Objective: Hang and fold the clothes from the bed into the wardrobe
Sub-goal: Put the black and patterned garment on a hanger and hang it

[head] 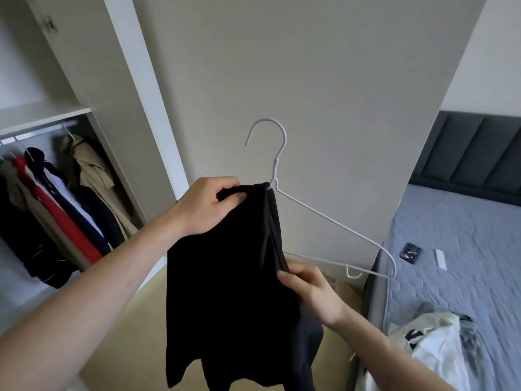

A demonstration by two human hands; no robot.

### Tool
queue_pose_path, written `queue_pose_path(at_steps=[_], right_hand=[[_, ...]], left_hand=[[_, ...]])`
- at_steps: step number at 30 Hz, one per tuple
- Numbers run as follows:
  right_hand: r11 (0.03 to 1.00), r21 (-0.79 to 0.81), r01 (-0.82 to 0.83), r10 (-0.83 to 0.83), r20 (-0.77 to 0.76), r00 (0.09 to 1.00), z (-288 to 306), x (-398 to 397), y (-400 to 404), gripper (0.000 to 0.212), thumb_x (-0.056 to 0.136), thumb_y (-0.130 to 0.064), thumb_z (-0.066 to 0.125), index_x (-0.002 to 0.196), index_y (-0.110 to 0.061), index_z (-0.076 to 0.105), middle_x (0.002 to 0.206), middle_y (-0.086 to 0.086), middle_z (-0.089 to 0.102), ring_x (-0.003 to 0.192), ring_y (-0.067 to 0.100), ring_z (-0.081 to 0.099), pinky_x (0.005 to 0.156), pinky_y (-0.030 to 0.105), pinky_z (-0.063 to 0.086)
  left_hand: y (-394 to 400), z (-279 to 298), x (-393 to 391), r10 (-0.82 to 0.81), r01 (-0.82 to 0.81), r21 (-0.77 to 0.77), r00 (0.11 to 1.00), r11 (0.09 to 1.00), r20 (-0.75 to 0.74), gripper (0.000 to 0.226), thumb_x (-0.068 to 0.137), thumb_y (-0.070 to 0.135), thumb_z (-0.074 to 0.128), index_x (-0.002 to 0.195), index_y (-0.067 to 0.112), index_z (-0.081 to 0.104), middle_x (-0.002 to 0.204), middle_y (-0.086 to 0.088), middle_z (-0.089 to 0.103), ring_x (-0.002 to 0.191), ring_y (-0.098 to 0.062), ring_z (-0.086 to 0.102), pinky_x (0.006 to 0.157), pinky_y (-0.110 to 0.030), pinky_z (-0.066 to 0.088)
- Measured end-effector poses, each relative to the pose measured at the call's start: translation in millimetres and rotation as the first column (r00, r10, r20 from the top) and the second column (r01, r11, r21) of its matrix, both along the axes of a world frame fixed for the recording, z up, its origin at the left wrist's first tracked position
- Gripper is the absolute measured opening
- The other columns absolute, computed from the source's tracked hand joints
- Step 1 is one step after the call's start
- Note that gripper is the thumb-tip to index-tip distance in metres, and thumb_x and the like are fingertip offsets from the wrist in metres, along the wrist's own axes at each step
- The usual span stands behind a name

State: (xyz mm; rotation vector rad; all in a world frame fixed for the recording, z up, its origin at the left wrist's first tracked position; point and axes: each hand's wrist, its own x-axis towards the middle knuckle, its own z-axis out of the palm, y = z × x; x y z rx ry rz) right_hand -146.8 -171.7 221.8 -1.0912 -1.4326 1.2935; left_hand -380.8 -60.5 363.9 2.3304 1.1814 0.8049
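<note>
Both hands' fingers round black garment.

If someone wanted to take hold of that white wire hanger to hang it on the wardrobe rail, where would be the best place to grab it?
Probably the twisted neck just below the hook of the white wire hanger, coming from the right. That stem stands bare and upright above the black garment, while the left hand already grips the cloth on the left shoulder. Gripping there leaves the hook free for the rail.

Home bedroom: bed, open wardrobe
</note>
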Motion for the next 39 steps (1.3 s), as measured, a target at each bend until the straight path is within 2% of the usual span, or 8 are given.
queue_pose_path(at_steps=[3,5,12,19,24,29,33,39], right_hand=[[0.987,-0.056,-0.149,0.159,0.383,0.91,-14.0,16.6,4.2,0.059,0.085,-0.067,0.069,0.07,-0.012,0.055,0.065,-0.005,0.046,0.064,0.01,0.044,0.061,0.035,0.035],[0.993,0.061,-0.097,0.048,0.551,0.833,-22.9,41.5,2.9,0.04,0.086,-0.065,0.069,0.082,-0.026,0.067,0.066,-0.014,0.059,0.061,-0.004,0.051,0.059,0.024,0.041],[0.866,0.481,0.139,-0.448,0.623,0.641,-14.0,131.6,-3.4,0.012,0.088,-0.052,0.063,0.099,-0.047,0.064,0.082,-0.017,0.065,0.069,0.005,0.063,0.06,0.017,0.045],[0.78,0.539,0.317,-0.569,0.403,0.716,40.8,131.9,7.6,0.004,0.087,-0.035,0.06,0.085,-0.033,0.064,0.089,-0.013,0.066,0.053,0.01,0.064,0.06,0.024,0.051],[0.794,0.508,0.335,-0.518,0.275,0.81,95.1,94.2,24.4,0.013,0.084,-0.019,0.056,0.082,-0.03,0.064,0.085,-0.013,0.068,0.081,0.007,0.068,0.065,0.009,0.048],[0.829,0.553,0.079,-0.307,0.333,0.891,112.8,41.6,13.6,0.018,0.079,-0.014,0.052,0.085,-0.029,0.061,0.088,-0.011,0.063,0.084,0.015,0.065,0.069,0.025,0.057],[0.811,0.52,-0.268,-0.132,0.609,0.782,83.5,9.8,6.4,0.018,0.078,-0.011,0.057,0.089,-0.024,0.062,0.09,-0.014,0.059,0.087,0.011,0.058,0.08,0.031,0.051],[0.841,0.493,-0.222,-0.015,0.432,0.902,32.9,11.3,-2.5,0.027,0.08,-0.004,0.061,0.097,-0.024,0.069,0.101,-0.018,0.066,0.112,0.007,0.062,0.102,0.025,0.048]], left_hand=[[0.1,4.9,-11.8,0.024,-0.024,0.002,1.0,1.0,0.016,0.024,0.103,0.032,0.06,0.089,0.015,0.069,0.081,-0.006,0.068,0.08,-0.028,0.063,0.078,-0.046,0.052],[1.8,8.5,-27.2,0.068,-0.068,-0.007,0.997,0.998,0.023,0.02,0.102,0.032,0.062,0.094,0.017,0.073,0.087,-0.003,0.073,0.088,-0.027,0.069,0.087,-0.051,0.054],[-2.1,-1.6,-62.1,0.107,-0.111,-0.06,0.992,0.992,-0.065,0.018,0.099,0.039,0.066,0.099,0.025,0.078,0.091,0.005,0.077,0.088,-0.028,0.072,0.093,-0.049,0.054],[0.6,-25.6,-59.1,0.184,-0.105,0.214,0.9,0.971,-0.395,0.042,0.1,0.058,0.051,0.08,0.024,0.065,0.057,-0.001,0.054,0.055,-0.017,0.051,0.058,-0.037,0.046],[1.0,-50.4,-40.6,0.173,-0.081,0.21,0.869,0.974,-0.463,0.039,0.102,0.052,0.049,0.065,0.04,0.048,0.053,0.008,0.049,0.056,-0.015,0.05,0.053,-0.034,0.038],[-4.0,-64.0,-6.5,0.264,-0.206,0.177,0.86,0.962,-0.436,0.041,0.104,0.053,0.039,0.083,0.026,0.062,0.073,0.009,0.065,0.073,-0.02,0.061,0.066,-0.038,0.051],[-10.7,-65.7,25.6,0.343,-0.286,0.202,0.869,0.937,-0.358,0.046,0.098,0.056,0.041,0.076,0.019,0.056,0.069,0.003,0.062,0.07,-0.024,0.058,0.058,-0.036,0.041],[-31.9,-74.8,38.0,0.495,-0.5,-0.014,0.862,0.866,-0.109,0.041,0.097,0.041,0.061,0.071,0.01,0.055,0.064,-0.006,0.057,0.071,-0.032,0.056,0.063,-0.042,0.047]])
